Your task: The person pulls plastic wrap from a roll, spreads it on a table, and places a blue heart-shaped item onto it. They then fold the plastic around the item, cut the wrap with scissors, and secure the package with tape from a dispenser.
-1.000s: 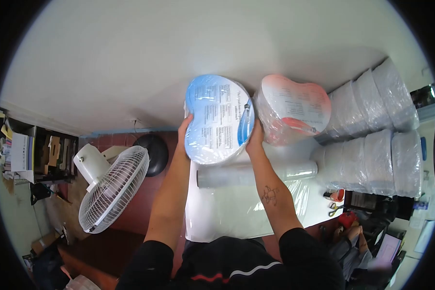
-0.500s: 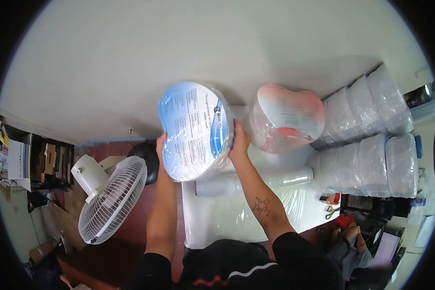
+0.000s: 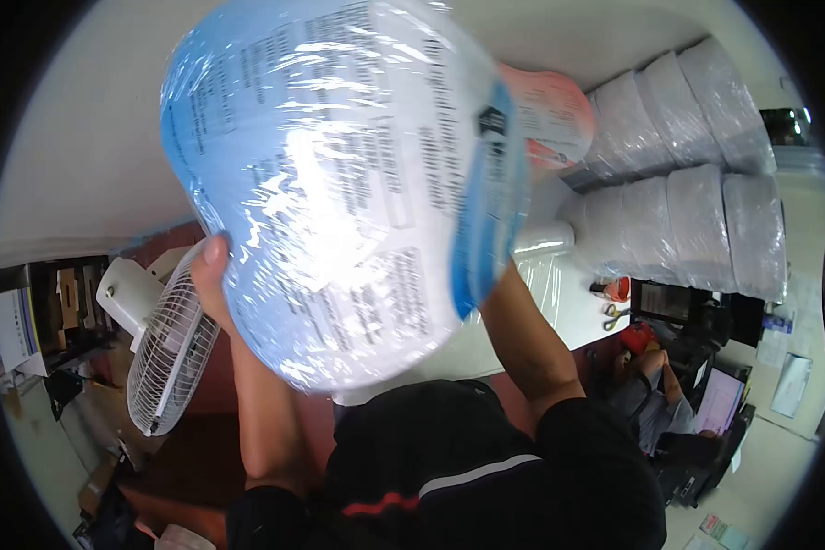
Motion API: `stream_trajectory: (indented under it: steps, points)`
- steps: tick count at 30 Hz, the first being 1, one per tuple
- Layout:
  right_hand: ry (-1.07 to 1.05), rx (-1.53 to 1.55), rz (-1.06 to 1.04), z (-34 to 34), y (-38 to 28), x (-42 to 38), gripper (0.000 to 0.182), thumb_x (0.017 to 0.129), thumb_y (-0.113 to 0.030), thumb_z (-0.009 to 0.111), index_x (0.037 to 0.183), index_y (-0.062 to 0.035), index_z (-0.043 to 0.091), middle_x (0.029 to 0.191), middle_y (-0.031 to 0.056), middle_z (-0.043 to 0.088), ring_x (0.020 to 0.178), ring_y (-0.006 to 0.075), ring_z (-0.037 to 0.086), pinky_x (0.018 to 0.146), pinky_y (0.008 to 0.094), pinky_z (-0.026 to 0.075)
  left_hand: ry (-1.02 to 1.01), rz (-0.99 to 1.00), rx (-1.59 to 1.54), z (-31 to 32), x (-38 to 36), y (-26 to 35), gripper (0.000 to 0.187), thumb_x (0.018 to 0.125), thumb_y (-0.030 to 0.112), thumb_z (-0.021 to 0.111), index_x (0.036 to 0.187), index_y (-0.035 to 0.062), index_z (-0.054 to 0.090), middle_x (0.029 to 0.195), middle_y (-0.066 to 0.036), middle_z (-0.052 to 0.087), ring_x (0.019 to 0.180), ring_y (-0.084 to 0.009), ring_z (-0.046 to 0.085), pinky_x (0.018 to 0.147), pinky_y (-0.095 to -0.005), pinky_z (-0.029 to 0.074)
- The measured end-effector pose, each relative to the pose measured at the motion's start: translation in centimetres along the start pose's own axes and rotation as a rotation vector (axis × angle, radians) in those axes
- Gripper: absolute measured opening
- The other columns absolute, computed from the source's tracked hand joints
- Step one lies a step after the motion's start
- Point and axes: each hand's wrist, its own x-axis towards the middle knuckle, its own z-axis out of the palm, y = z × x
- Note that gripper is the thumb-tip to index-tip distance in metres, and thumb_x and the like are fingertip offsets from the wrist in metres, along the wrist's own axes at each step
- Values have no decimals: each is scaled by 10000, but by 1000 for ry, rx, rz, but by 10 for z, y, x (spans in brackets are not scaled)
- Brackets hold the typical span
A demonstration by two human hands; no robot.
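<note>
A large bean-shaped package [image 3: 339,202] in shiny clear film, with a blue-and-white printed label, is held up close to the camera and fills the upper middle of the head view. My left hand [image 3: 213,280] grips its lower left edge, with the thumb on the rim and the other fingers out of sight. On the right side, my right forearm [image 3: 527,335] runs up behind the package, which hides that hand. Partly covered by it, a similar package with a red-and-white label [image 3: 552,115] stands against the wall.
Film-wrapped stacks [image 3: 674,225] line the right side in two rows. A white table [image 3: 559,316] bears a roll of clear film [image 3: 545,240], scissors [image 3: 616,316] and a tape roll [image 3: 617,290]. A fan [image 3: 170,362] stands at left; another person [image 3: 655,385] sits at lower right.
The blue-and-white package has come up and nearer to the camera, now looking much larger and covering my right hand. My view has tilted, so the table and wrapped stacks sit higher.
</note>
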Motion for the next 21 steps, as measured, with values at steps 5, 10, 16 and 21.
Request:
stream_trajectory:
  steps: [5, 10, 16, 21]
  points:
    - [-47, -172, 130, -68, -38, -84, 374, 995, -280, 482, 1088, 41, 650, 933, 122, 686, 796, 186, 674, 704, 309, 555, -75, -162, -158, 39, -60, -47, 757, 792, 177, 594, 1459, -72, 336, 1263, -231, 574, 1111, -302, 622, 974, -383, 512]
    - [-22, -272, 264, -157, -42, -164, 370, 995, -272, 480, 1093, 42, 649, 938, 123, 687, 798, 187, 676, 707, 309, 557, -45, -265, 221, 71, -115, -122, 1016, 845, 209, 632, 1554, 82, -85, 1511, -194, 289, 1342, -276, 383, 1098, -374, 359]
    - [49, -282, 357, -251, -28, -239, 367, 995, -264, 478, 1100, 44, 647, 945, 125, 689, 801, 188, 678, 710, 309, 559, -11, -347, 260, 85, -162, -198, 1036, 907, 147, 589, 1559, 126, -216, 1564, -183, 225, 1389, -277, 339, 1136, -386, 320]
    - [92, -260, 360, -306, -11, -263, 364, 995, -256, 476, 1106, 45, 645, 950, 126, 690, 803, 189, 679, 713, 309, 561, 122, -417, 304, 80, -207, -240, 1040, 899, 158, 599, 1566, 134, -199, 1536, -187, 268, 1360, -277, 374, 1123, -386, 341]
